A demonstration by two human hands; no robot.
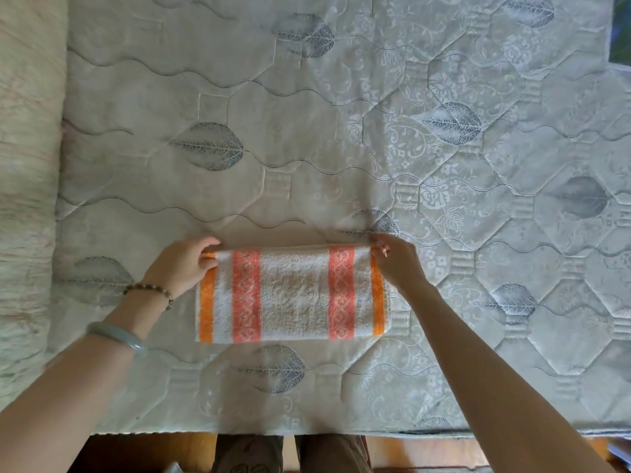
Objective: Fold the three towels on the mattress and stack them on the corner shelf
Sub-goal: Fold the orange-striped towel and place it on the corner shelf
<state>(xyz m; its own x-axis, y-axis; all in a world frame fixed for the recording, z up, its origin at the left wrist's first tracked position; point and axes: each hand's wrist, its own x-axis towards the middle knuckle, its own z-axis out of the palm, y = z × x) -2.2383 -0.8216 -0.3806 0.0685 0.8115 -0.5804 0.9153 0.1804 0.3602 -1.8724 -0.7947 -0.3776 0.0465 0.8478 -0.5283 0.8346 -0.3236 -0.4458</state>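
Striped towel (292, 295), lying flat and part-folded near the front edge of the mattress (307, 131), has its far corners pinched by left hand (182, 264) and right hand (396, 261); the folding step is probably under way, and the next fold calls for evenly matched corners.

Nubby terry-cloth towel (292, 295) lies on quilted, faintly sheened fabric mattress (341, 131).
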